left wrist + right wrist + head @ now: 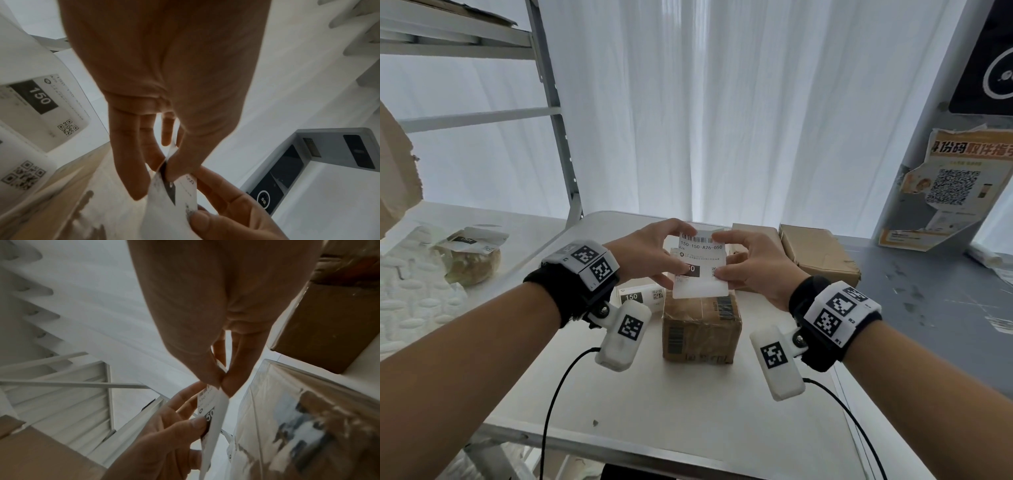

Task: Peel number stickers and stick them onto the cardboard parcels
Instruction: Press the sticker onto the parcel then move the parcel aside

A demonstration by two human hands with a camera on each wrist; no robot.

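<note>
Both hands hold one white number sticker [700,263], printed with a barcode and "150", upright above a small brown cardboard parcel [700,329] on the white table [654,411]. My left hand [676,253] pinches its left edge, thumb on the black number patch. My right hand [722,255] pinches its right edge. The left wrist view shows the left hand [168,170] pinching the sticker [174,203]. In the right wrist view the right hand [221,382] nips the sticker [216,418] at its top, beside the parcel [308,418]. A strip of "150" stickers [640,296] lies left of the parcel.
Two more brown parcels [818,253] sit at the table's back right. A metal rack [551,102] rises at the left, with a bagged item [469,260] on the padded surface beside it. A pillar with a QR poster [948,185] stands at the right, white curtains behind.
</note>
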